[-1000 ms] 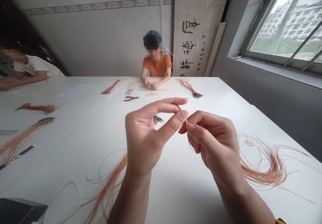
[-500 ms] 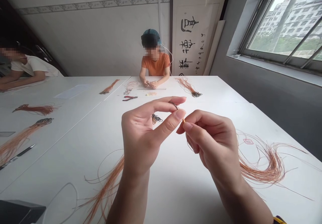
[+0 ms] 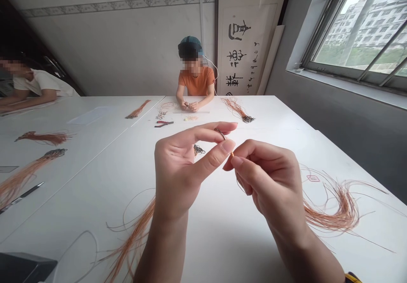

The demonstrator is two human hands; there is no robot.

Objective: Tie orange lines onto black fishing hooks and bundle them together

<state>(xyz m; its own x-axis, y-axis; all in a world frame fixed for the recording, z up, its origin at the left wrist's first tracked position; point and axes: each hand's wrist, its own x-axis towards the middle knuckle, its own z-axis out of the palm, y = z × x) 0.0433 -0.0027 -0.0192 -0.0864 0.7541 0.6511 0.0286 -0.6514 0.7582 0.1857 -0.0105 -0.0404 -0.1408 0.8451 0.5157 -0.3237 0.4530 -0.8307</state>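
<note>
My left hand [image 3: 182, 170] is raised over the white table [image 3: 222, 228], with thumb and forefinger pinching a thin copper-coloured wire [image 3: 220, 133] that curls between the fingertips. My right hand [image 3: 270, 181] meets it from the right, its thumb and forefinger pinched on the wire's orange end [image 3: 232, 154]; the wire trails down behind the right palm. A small dark-tipped wire bundle [image 3: 199, 150] lies on the table just behind my left hand.
Copper wire bundles lie at lower left [image 3: 133, 236] and at right [image 3: 333, 211]. A person in an orange shirt [image 3: 195, 81] works at the far end, with red pliers [image 3: 164, 123] nearby. Another person [image 3: 34, 88] sits far left. A dark box [image 3: 25, 268] sits at the bottom-left corner.
Both hands have stayed pinched on the wire and shifted slightly left; the view has tilted a little.
</note>
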